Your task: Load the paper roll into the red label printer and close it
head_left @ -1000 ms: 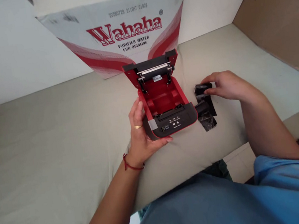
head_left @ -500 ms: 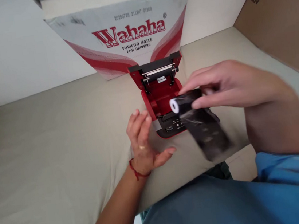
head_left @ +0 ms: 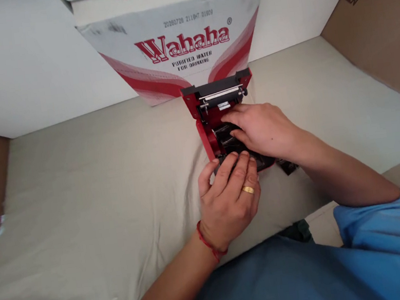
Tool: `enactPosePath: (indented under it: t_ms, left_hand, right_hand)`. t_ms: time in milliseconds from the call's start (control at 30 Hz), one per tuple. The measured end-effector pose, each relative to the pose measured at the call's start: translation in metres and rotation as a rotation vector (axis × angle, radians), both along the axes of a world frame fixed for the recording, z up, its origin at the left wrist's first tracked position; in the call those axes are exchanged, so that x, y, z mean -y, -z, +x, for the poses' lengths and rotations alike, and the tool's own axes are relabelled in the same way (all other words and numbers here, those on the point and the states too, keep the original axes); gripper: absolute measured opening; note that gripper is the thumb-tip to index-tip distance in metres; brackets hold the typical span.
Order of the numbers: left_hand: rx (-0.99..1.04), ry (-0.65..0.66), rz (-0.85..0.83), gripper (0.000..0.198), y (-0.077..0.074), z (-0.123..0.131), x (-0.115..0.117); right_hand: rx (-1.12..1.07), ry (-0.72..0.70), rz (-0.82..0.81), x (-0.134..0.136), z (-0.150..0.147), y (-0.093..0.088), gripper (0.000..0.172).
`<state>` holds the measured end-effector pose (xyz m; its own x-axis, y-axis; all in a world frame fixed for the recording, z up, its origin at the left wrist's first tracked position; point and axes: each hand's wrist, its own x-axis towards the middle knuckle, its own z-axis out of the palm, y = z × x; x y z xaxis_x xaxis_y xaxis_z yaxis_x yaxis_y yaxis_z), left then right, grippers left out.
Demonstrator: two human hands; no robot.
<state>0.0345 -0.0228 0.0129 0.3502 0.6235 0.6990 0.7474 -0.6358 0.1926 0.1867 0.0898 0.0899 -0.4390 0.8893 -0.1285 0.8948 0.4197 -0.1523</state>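
A small red-and-black label printer [head_left: 204,139] stands on the cloth with its lid [head_left: 216,89] tilted up, showing a black roller inside. A black paper roll [head_left: 222,131] sits down in its red compartment, partly covered by fingers. My right hand [head_left: 261,127] reaches in from the right, fingers closed over the roll. Across the printer's front panel lies my left hand [head_left: 231,190], its thumb by the left front corner and its fingertips on the front edge, holding the printer. The roll's loose strip is mostly hidden under the hands.
Behind the printer stands a white-and-red water carton [head_left: 186,43], close to the lid. A brown cardboard box [head_left: 380,37] is at the right. Beside the printer's right front corner lies a small dark item [head_left: 287,165]. Beige cloth [head_left: 110,196] covers the surface.
The right hand has brought the black paper roll from above the printer's right side down into the compartment. My left hand has moved from beside the printer onto its front panel.
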Motion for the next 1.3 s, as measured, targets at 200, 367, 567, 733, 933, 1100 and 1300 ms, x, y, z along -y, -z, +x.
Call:
enactPosePath:
  t_ms: [200,367,567,733,933,1100,1300]
  left_hand:
    - [0.020,-0.011,0.046,0.047,0.013,-0.003,0.000]
    - [0.083,0.019,0.122,0.058,0.026,-0.010,-0.002]
    - [0.056,-0.055,0.130,0.061,0.029,-0.007,0.002]
    - [0.051,-0.081,0.130,0.049,0.030,-0.006,0.004]
    - [0.047,-0.069,0.116,0.055,0.030,-0.008,0.003]
    - [0.051,-0.093,0.113,0.059,0.032,-0.007,0.005]
    - [0.138,-0.042,-0.026,0.054,0.033,-0.010,0.001]
  right_hand:
    - [-0.381,-0.008,0.030,0.009,0.027,-0.005,0.030]
    - [-0.758,0.273,0.341,0.002,0.046,-0.003,0.037]
    - [-0.655,0.220,0.253,-0.020,0.034,0.004,0.058]
    - [-0.750,0.128,0.216,-0.010,0.038,0.006,0.059]
    - [-0.830,-0.096,0.263,0.017,0.052,0.018,0.040]
    - [-0.810,-0.199,0.415,0.036,0.059,0.045,0.029]
    - [-0.641,-0.199,0.554,0.052,0.052,0.061,0.022]
